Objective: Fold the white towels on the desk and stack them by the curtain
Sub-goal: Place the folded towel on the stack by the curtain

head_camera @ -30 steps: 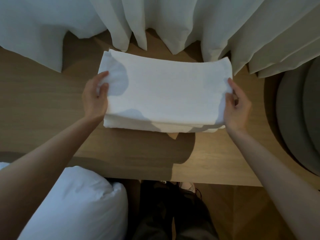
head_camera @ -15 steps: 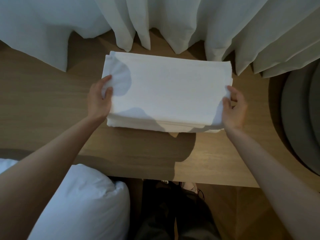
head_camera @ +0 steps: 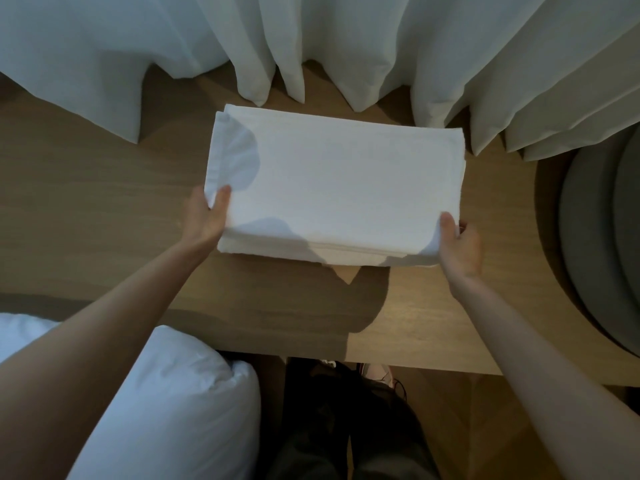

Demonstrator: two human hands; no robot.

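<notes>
Desk [head_camera: 86,202] by curtain [head_camera: 346,46] | left hand [head_camera: 207,218], right hand [head_camera: 460,244] grip towel stack [head_camera: 332,181] | most fingers hidden underneath

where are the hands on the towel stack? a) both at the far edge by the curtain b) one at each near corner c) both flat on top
b: the left hand grips the near left corner of the towel stack and the right hand the near right corner.

No writing, label, brand, number or sign legible on towels [head_camera: 332,188], curtain [head_camera: 346,46] or table [head_camera: 86,202].
</notes>
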